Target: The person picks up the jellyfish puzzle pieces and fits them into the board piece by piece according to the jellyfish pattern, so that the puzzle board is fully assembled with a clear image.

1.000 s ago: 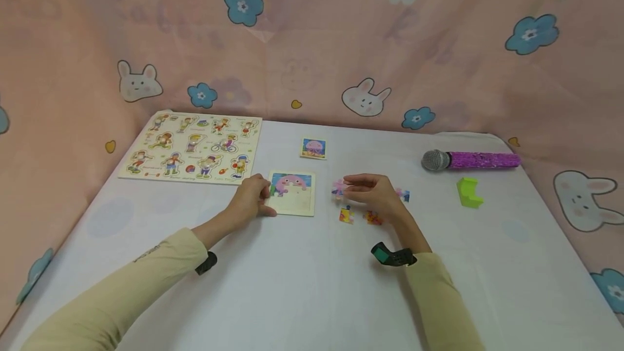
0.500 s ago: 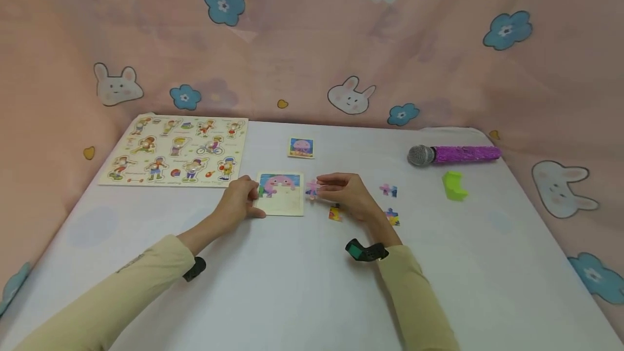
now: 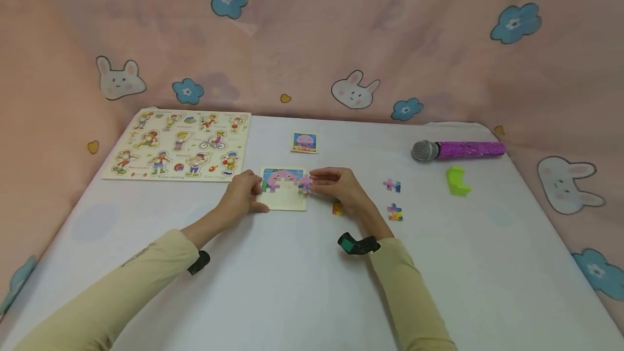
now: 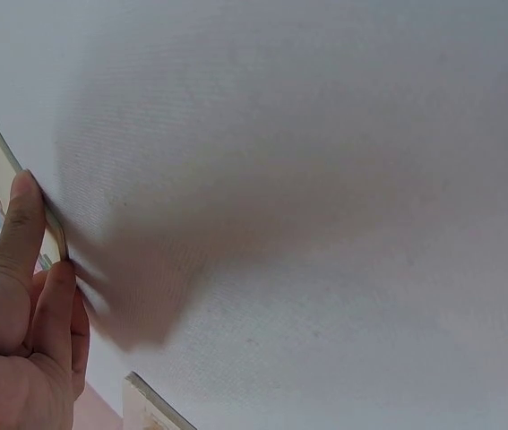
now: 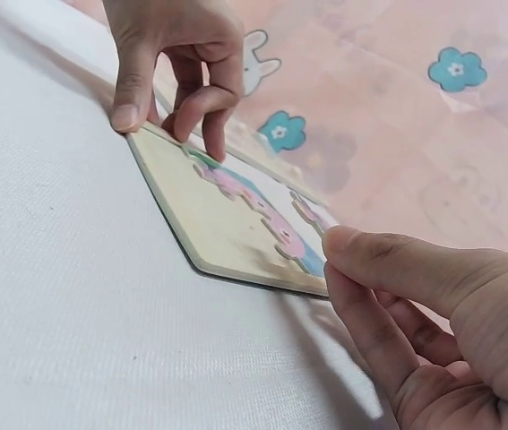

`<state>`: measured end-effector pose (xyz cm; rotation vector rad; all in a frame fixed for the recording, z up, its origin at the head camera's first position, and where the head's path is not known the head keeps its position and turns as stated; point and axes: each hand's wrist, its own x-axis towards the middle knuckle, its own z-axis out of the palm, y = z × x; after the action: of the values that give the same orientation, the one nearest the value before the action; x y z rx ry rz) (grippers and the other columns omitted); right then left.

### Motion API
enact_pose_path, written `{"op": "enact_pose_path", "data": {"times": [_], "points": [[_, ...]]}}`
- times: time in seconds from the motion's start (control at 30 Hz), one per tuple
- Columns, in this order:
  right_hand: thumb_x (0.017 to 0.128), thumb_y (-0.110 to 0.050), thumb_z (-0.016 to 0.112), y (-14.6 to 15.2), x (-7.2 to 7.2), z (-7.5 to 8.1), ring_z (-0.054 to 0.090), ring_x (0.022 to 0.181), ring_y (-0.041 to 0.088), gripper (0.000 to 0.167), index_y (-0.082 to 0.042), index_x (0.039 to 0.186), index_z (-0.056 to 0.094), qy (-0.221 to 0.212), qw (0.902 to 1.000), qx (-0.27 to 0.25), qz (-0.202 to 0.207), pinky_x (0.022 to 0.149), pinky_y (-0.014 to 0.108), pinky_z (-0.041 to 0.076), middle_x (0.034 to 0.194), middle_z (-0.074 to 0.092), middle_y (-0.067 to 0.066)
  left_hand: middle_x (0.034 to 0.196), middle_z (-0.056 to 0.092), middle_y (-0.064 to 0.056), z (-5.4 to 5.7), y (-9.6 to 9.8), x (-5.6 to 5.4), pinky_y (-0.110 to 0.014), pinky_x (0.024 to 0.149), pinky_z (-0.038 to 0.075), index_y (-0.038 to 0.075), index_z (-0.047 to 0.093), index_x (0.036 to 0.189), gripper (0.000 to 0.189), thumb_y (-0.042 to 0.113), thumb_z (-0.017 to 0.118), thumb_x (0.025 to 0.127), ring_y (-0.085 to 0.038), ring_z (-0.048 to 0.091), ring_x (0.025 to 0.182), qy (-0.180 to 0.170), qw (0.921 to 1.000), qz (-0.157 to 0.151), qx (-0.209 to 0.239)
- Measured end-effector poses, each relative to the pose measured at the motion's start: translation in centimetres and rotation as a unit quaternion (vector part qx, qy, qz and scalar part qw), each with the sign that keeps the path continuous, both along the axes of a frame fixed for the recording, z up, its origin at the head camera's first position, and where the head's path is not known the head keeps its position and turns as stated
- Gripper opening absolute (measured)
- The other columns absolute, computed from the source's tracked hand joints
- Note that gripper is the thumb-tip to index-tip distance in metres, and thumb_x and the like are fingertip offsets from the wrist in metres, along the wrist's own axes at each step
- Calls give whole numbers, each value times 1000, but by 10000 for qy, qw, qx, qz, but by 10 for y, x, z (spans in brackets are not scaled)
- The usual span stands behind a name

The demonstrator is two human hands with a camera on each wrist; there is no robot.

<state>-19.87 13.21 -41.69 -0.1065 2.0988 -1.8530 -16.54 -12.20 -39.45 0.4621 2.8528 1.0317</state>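
Note:
A small square wooden jigsaw board [image 3: 287, 200] lies mid-table, its upper part filled with pieces of a pink sea creature on blue. My left hand [image 3: 239, 193] grips its left side; the right wrist view shows the thumb at a corner and curled fingers along the adjoining edge. Between the thumb and fingers of my right hand [image 3: 341, 186] is a pink puzzle piece [image 3: 304, 183], held over the board's upper right edge. In the right wrist view this piece [image 5: 309, 211] is tilted above the board and partly hidden by the fingertips.
Loose puzzle pieces [image 3: 395, 212] lie right of my right hand, with another piece [image 3: 337, 208] partly behind the hand. Behind the board is a small picture card [image 3: 304, 143]. A large figure puzzle [image 3: 192, 145] occupies the back left; a purple microphone [image 3: 458, 150] and green block [image 3: 457, 182] lie right.
My right hand has carried the pink piece leftward from among the loose pieces to above the board's right edge. My left hand keeps its grip on the board. The head view has shifted slightly.

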Motion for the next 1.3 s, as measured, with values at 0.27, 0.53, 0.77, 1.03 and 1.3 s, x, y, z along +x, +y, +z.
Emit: {"op": "enact_pose_path", "data": {"times": [0.27, 0.53, 0.77, 1.03, 1.3], "points": [[80, 4, 73, -14, -1, -2, 67, 92, 14, 39, 3, 118, 63, 79, 9999, -67, 94, 85, 26, 51, 116, 65, 16, 75, 47, -9, -1, 0, -2, -27, 62, 37, -4, 55, 75, 39, 9, 89, 61, -19, 45, 69, 57, 10000, -34, -55], [81, 2, 73, -30, -1, -4, 67, 90, 15, 38, 2, 118, 64, 520, 9983, 57, 247, 84, 26, 52, 112, 67, 15, 74, 47, -9, -2, 0, -3, -27, 62, 37, -3, 55, 74, 40, 9, 90, 60, -19, 44, 68, 77, 10000, -40, -19], [80, 0, 75, -43, -3, -5, 66, 83, 14, 33, 3, 112, 67, 1092, 9912, 671, 332, 77, 20, 50, 101, 70, 14, 75, 48, -9, -1, 1, -2, -27, 62, 37, -4, 56, 75, 39, 9, 89, 60, -18, 45, 68, -49, 10000, 0, -58], [79, -3, 77, -50, -1, -5, 63, 78, 12, 31, 0, 109, 70, 1501, 9794, 1324, 248, 73, 19, 47, 93, 71, 10, 75, 48, -9, -2, 1, -2, -27, 62, 37, -3, 56, 74, 38, 10, 89, 61, -18, 44, 68, -5, 10000, 0, -89], [79, -3, 77, -55, 0, -3, 62, 76, 11, 30, 1, 107, 70, 1665, 9726, 1601, 266, 69, 18, 48, 94, 71, 10, 74, 47, -8, 0, 1, -2, -26, 61, 36, -3, 55, 73, 39, 10, 90, 60, -18, 44, 67, 83, 9999, -13, -110]]}}
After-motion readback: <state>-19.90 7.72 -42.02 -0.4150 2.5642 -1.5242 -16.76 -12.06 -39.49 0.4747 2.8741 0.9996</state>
